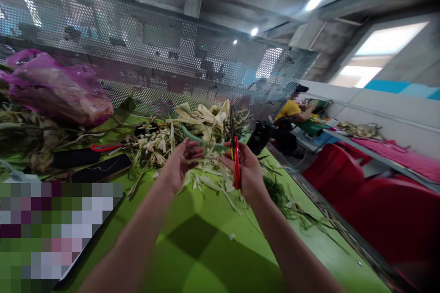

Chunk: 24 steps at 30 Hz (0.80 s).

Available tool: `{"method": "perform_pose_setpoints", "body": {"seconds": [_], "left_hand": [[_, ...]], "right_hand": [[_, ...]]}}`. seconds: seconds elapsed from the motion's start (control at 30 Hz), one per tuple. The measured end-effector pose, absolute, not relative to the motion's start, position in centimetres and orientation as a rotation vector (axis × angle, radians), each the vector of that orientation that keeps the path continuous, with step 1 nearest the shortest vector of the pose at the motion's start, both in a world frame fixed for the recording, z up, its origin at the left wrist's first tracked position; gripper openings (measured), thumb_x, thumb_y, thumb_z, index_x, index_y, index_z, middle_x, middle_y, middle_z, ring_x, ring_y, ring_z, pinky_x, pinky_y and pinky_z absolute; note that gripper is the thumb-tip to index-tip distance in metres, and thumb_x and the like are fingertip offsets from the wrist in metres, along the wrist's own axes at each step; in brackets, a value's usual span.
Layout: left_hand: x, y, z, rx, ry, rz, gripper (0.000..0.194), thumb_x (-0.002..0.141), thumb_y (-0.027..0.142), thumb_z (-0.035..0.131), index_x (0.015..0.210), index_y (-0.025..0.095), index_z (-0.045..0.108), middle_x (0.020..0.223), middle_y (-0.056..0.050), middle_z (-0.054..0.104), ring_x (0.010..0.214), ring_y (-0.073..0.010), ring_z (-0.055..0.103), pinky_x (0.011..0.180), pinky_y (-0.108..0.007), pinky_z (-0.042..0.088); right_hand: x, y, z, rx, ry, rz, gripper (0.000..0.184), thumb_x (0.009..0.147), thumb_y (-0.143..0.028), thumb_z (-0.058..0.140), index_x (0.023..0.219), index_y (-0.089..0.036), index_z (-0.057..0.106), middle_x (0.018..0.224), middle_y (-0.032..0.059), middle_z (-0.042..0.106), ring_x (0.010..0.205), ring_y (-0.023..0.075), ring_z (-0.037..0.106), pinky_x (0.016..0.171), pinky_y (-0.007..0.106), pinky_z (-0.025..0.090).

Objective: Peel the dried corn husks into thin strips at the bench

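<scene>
Red-handled scissors (236, 162) are in my right hand (249, 171), their dark blades pointing up and away. My left hand (182, 162) is opposite, its fingers parted and slightly curled, with nothing visible held in it. Between and just beyond my hands lie pale dry husk scraps (209, 178), some close to my fingers. Behind them, a green basket (190, 135) is heaped with dry husks (206, 116). A pile of small pale husk pieces (156, 146) lies left of the basket.
On the green table (192, 265) are a dark phone (101, 168), a red-handled tool (106, 147), a purple plastic bag (57, 89) and green string-like strands (275, 192). A perforated metal screen (154, 50) stands behind. Red chairs (333, 169) and a seated person (292, 110) are at right.
</scene>
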<state>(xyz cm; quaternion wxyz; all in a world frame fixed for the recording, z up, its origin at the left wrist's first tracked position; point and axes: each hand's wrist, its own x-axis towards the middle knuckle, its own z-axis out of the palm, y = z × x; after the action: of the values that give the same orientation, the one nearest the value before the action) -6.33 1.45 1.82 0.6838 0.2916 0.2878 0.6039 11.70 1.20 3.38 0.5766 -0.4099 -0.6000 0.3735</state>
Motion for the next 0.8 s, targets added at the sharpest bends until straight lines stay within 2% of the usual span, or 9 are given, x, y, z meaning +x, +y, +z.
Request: {"method": "perform_pose_setpoints", "body": {"seconds": [0.1,0.2,0.3,0.47,0.7,0.8], "left_hand": [[-7.7,1.5,2.5,0.795,0.751,1.420,0.040,0.077,0.052,0.059,0.096,0.017,0.067,0.100,-0.009,0.069,0.086,-0.0172,0.064,0.069,-0.025,0.047],[-7.5,1.1,2.6,1.171,0.845,1.255,0.032,0.069,0.040,0.071,0.094,0.020,0.071,0.100,-0.008,0.070,0.094,-0.0190,0.061,0.078,-0.027,0.045],[-6.4,0.8,1.9,1.338,0.859,1.071,0.029,0.065,0.031,0.074,0.090,0.017,0.072,0.088,-0.007,0.071,0.082,-0.0180,0.061,0.078,-0.031,0.044],[-5.5,1.2,1.1,1.325,0.902,1.092,0.021,0.060,0.026,0.075,0.076,0.015,0.067,0.067,-0.001,0.063,0.063,-0.0124,0.054,0.065,-0.027,0.041],[-6.1,1.4,1.7,1.004,0.864,1.413,0.025,0.058,0.031,0.077,0.068,0.016,0.060,0.061,0.004,0.056,0.058,-0.0070,0.047,0.060,-0.020,0.035],[-6.1,1.5,1.5,0.890,0.858,1.459,0.027,0.057,0.030,0.078,0.070,0.016,0.059,0.061,0.004,0.056,0.055,-0.0060,0.046,0.056,-0.019,0.034]], "right_hand": [[12.6,1.1,4.1,-0.974,-1.524,0.919,0.045,0.062,-0.027,0.077,0.103,-0.021,0.060,0.081,0.0011,0.063,0.077,0.0165,0.059,0.070,0.028,0.049],[12.7,0.7,4.7,-1.008,-1.653,0.972,0.044,0.061,-0.026,0.077,0.101,-0.019,0.061,0.081,0.0015,0.064,0.072,0.0154,0.059,0.068,0.028,0.048],[12.5,0.5,4.8,-1.052,-1.740,0.986,0.044,0.063,-0.024,0.075,0.103,-0.018,0.061,0.078,0.0008,0.063,0.068,0.0148,0.058,0.065,0.027,0.046],[12.2,0.9,4.4,-1.045,-1.685,0.977,0.043,0.065,-0.024,0.074,0.104,-0.018,0.059,0.076,0.0000,0.060,0.069,0.0147,0.056,0.066,0.026,0.045],[13.6,0.0,4.0,-1.035,-1.535,0.924,0.042,0.071,-0.036,0.072,0.107,-0.026,0.052,0.072,-0.0047,0.048,0.058,0.0102,0.046,0.056,0.022,0.043],[14.3,-0.8,2.6,-1.085,-1.596,1.010,0.048,0.072,-0.040,0.072,0.113,-0.027,0.051,0.077,-0.0021,0.052,0.062,0.0120,0.049,0.057,0.023,0.045]]}}
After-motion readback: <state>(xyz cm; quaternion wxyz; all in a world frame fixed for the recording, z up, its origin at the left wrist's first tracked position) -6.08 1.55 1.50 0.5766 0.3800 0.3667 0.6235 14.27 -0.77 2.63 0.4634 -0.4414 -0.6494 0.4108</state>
